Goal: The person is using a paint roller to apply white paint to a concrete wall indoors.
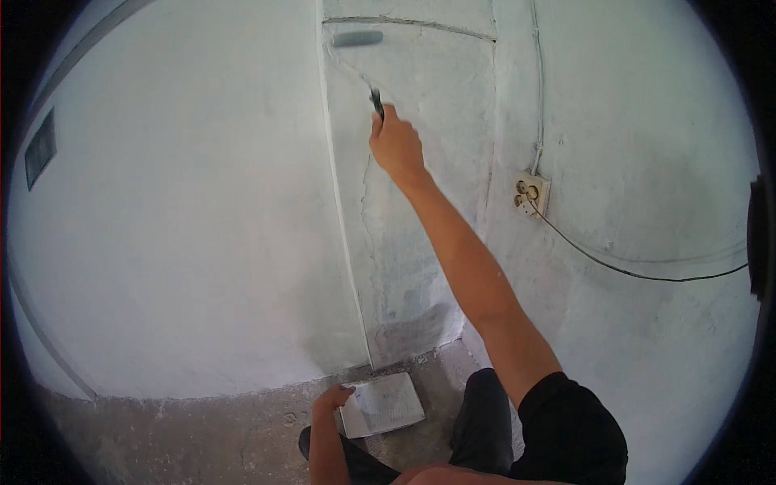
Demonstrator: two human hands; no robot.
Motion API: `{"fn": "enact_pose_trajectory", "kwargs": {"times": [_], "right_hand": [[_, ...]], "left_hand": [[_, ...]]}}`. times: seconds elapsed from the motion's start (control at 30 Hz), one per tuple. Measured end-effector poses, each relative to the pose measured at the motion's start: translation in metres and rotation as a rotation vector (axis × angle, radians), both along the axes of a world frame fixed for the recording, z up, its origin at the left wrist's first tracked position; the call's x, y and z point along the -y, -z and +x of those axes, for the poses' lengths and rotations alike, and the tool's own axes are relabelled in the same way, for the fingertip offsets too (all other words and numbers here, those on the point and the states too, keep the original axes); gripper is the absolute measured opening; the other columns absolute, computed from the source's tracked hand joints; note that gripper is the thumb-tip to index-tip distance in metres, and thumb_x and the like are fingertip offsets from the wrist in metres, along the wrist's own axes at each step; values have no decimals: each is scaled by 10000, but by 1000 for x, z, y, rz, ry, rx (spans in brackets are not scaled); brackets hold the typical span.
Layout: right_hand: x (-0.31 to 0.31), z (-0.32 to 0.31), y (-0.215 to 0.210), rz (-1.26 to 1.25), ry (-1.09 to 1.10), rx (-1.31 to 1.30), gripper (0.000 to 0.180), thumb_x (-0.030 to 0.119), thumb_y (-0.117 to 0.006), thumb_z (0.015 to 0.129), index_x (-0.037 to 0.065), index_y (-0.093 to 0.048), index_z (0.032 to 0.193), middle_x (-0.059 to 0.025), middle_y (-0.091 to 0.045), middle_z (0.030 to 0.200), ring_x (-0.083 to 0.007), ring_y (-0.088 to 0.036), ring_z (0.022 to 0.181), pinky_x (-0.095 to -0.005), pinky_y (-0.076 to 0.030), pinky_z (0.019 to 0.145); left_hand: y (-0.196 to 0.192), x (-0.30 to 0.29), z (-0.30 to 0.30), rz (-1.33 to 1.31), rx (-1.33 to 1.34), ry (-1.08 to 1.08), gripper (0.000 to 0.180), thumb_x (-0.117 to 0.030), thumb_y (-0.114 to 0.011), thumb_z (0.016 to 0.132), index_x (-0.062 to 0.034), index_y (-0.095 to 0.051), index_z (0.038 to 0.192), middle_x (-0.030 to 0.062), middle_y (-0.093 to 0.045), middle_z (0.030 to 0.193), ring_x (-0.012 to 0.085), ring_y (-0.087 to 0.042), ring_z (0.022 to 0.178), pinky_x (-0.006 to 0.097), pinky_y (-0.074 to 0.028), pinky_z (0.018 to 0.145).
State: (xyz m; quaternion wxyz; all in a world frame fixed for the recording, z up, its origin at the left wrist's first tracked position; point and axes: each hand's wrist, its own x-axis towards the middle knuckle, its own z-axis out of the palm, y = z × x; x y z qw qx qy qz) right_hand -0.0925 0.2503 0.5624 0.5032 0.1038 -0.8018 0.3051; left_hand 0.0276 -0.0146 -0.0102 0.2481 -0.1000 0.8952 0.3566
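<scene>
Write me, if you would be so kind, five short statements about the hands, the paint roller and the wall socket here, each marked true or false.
1. The bare right hand grips the black handle of a grey cylindrical paint roller. True.
2. The bare left hand is higher in the picture than the right hand. False: it is low down, holding the edge of a white rectangular tray.
3. A thin black cable runs from the beige plastic wall socket. True.
4. The wall socket is left of the paint roller. False: it is to the right and lower.
5. The sleeve on the right arm is white. False: it is a black fabric sleeve.
</scene>
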Motion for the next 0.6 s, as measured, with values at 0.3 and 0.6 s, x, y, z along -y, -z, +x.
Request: {"fn": "enact_pose_trajectory", "kwargs": {"times": [0.3, 0.6], "right_hand": [[-11, 27, 214, 10, -52, 143, 373, 281, -469, 1072, 23, -487, 1342, -230, -668, 732, -463, -660, 688, -570, -518, 626], [-9, 11, 192, 3, -69, 175, 372, 307, -443, 1077, 47, -471, 1341, -239, -671, 748, -484, -659, 727, -592, -512, 668]], "left_hand": [[32, 15, -5, -56, 0, 14, 659, -595, -609, 934, -9, -643, 1236, 130, -725, 997, 259, -701, 905, 417, -570, 723], [10, 17, 3, -4, 37, 29, 714, -620, -624, 919, -17, -569, 1298, 121, -713, 1014, 245, -694, 940, 440, -572, 758]]}}
